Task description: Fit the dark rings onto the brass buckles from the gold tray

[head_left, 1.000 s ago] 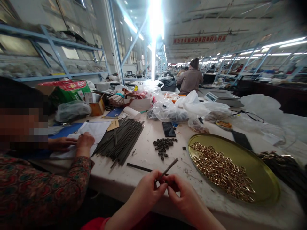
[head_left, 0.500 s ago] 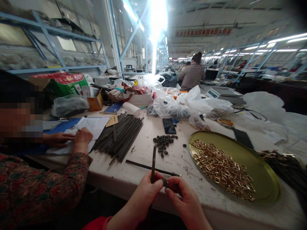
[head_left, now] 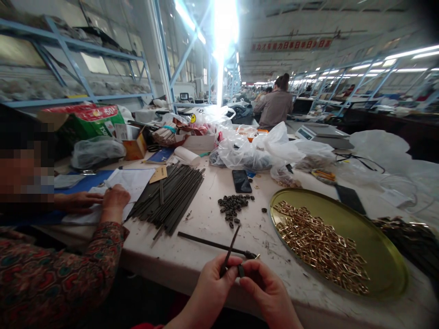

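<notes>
My left hand [head_left: 214,281] is closed on a narrow dark strap [head_left: 231,249], whose free end sticks up and leans right. Beside it my right hand [head_left: 266,290] pinches a small dark strap loop [head_left: 241,271] between thumb and fingers, close against the left thumb. Whether the strap passes through the loop, I cannot tell. Just beyond my hands lies another dark strap [head_left: 211,243] with a gold-coloured metal piece at its right end. Farther back is a heap of small dark loops [head_left: 235,205]. A pile of dark straps [head_left: 181,194] lies to the left.
At right stands an oval gold tray [head_left: 384,256] with many rectangular gold buckles [head_left: 318,246]. A phone [head_left: 242,181] lies behind the loops. Plastic bags [head_left: 254,153] and a scale [head_left: 322,135] are farther back. At left a co-worker's hand [head_left: 116,198] rests on papers.
The strap in my left hand has gone from nearly upright to leaning right. Both hands have shifted slightly right and down, still close together. The loop remains in my right fingers.
</notes>
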Motion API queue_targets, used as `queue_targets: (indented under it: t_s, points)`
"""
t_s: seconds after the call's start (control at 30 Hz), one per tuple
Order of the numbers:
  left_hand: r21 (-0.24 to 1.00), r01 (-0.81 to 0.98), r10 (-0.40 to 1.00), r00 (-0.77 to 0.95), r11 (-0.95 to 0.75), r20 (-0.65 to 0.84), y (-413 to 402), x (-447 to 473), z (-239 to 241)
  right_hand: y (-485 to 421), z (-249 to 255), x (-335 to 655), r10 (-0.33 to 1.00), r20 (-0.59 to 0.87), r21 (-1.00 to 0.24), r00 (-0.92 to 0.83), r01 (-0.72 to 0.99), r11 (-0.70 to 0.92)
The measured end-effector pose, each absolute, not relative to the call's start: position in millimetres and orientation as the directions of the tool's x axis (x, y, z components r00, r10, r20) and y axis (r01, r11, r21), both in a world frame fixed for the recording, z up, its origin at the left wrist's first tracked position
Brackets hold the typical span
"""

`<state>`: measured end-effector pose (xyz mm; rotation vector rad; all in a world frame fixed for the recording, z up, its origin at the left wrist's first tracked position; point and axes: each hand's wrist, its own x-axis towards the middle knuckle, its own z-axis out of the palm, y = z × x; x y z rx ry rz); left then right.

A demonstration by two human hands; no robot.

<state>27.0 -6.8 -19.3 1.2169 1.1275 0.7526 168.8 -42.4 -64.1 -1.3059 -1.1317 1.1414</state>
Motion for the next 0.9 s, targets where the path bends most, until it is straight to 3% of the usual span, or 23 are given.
queue_targets:
  t_s: [0.27, 0.53, 0.8, 0.9]
  points:
    - [0.982, 0.191, 0.931, 0.359, 0.000, -0.070, -15, 33, -18, -47, -63, 173, 0.981, 0.131, -0.991, 0.142, 0.030, 0.128]
    - [0.937, 0.260, 0.865, 0.495, -0.235, 0.080, -17, 30, -23, -48, -65, 174, 0.988, 0.105, -0.994, 0.115, -0.011, 0.107]
    - [0.895, 0.398, 0.809, 0.583, -0.203, -0.076, -10, 18, 1, -59, -73, 179, 0.995, -0.054, -0.991, -0.087, -0.121, -0.064]
    - [0.944, 0.325, 0.793, 0.589, -0.053, -0.158, -10, 16, -3, -62, -62, 174, 0.970, -0.172, -0.943, -0.170, -0.255, -0.211]
